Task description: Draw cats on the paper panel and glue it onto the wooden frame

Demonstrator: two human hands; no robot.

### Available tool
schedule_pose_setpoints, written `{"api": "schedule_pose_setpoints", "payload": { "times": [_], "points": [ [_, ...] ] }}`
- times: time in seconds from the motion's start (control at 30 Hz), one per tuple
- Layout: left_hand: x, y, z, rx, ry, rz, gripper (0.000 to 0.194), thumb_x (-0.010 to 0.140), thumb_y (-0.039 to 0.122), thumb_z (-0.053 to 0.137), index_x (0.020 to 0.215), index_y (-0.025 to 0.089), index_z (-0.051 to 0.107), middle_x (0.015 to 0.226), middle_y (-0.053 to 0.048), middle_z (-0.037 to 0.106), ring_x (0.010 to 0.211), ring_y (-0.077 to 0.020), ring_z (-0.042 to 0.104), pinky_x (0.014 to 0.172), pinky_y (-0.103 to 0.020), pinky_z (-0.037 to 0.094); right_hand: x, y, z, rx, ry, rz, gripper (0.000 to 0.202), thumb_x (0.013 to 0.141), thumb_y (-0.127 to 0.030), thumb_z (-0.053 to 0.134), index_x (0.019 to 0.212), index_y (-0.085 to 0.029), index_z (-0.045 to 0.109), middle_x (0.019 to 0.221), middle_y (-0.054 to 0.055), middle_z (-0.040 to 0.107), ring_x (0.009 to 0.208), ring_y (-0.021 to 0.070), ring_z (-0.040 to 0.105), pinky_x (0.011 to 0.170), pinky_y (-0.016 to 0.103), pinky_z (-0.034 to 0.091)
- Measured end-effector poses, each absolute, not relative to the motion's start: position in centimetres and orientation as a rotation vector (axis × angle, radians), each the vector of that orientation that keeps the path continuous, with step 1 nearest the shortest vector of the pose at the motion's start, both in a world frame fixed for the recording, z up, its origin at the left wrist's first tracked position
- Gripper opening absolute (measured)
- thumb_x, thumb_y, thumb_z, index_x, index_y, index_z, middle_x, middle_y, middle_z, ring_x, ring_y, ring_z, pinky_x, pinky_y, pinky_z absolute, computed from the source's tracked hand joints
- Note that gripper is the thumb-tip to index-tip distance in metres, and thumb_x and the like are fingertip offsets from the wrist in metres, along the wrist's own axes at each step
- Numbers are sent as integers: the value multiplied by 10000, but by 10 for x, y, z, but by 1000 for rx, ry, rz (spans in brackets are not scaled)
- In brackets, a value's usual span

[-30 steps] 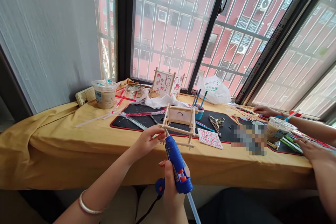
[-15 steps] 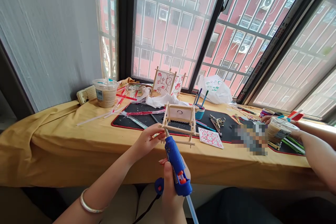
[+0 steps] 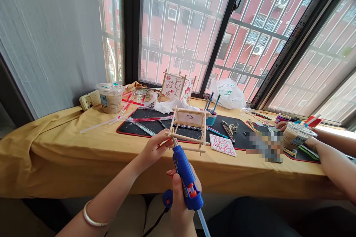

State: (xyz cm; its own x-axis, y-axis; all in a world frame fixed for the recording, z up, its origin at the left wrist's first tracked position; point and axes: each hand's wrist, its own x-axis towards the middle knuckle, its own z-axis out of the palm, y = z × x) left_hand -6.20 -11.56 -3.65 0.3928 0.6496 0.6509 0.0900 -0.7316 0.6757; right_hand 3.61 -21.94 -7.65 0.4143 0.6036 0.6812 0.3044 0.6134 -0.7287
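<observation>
My right hand (image 3: 182,192) is wrapped round a blue hot glue gun (image 3: 185,177), with a clear glue stick (image 3: 204,223) coming out of its rear end. The gun's nozzle points up at the lower left corner of a small wooden stick frame (image 3: 189,134). That corner is pinched by the fingers of my left hand (image 3: 155,148), which holds the frame tilted above the front of the table. Whether the nozzle touches the wood I cannot tell. One white panel with a dark curved mark sits at the frame's far side.
A black mat (image 3: 139,127) lies on the yellow tablecloth (image 3: 97,148). Around it are a drink cup (image 3: 110,100), a finished-looking paper lantern (image 3: 174,86), a blue brush pot (image 3: 211,119), a patterned square (image 3: 223,145) and a plastic bag (image 3: 226,93). Another person's arms (image 3: 335,152) reach in at right.
My hands, the glue gun and the wooden frame keep nearly the same pose, with a slight shift left in view. The other person's near hand has moved slightly behind the cup at right.
</observation>
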Motion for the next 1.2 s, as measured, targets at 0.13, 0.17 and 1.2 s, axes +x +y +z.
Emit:
{"api": "schedule_pose_setpoints", "payload": {
  "times": [0.13, 0.17, 1.2],
  "points": [
    [-63, -116, -36, 2125, 625, 1348, 298, 844, 359, 413, 709, 165, 596, 780, -60, 572, 816, -161, 522, 693, -266, 436, 36, -220, -73, -925, -1173, 252, 218, 830, -314, 507, 712, -167, 616, 683, 39, 603, 647, 174, 603, 584, 275, 466],
    [-63, -116, -36, 2131, 622, 1354, 301, 845, 360, 413, 708, 164, 597, 775, -59, 571, 809, -158, 522, 688, -264, 436, 36, -221, -73, -921, -1178, 253, 219, 832, -316, 504, 717, -168, 617, 684, 39, 604, 649, 175, 603, 586, 276, 466],
    [-62, -115, -45, 1933, 548, 1438, 176, 837, 286, 475, 791, 174, 603, 796, -30, 587, 747, -116, 570, 664, -230, 495, 38, -223, -79, -776, -1123, 277, 218, 844, -351, 463, 814, -167, 576, 754, 46, 581, 721, 187, 596, 634, 324, 490]
  ]
}}
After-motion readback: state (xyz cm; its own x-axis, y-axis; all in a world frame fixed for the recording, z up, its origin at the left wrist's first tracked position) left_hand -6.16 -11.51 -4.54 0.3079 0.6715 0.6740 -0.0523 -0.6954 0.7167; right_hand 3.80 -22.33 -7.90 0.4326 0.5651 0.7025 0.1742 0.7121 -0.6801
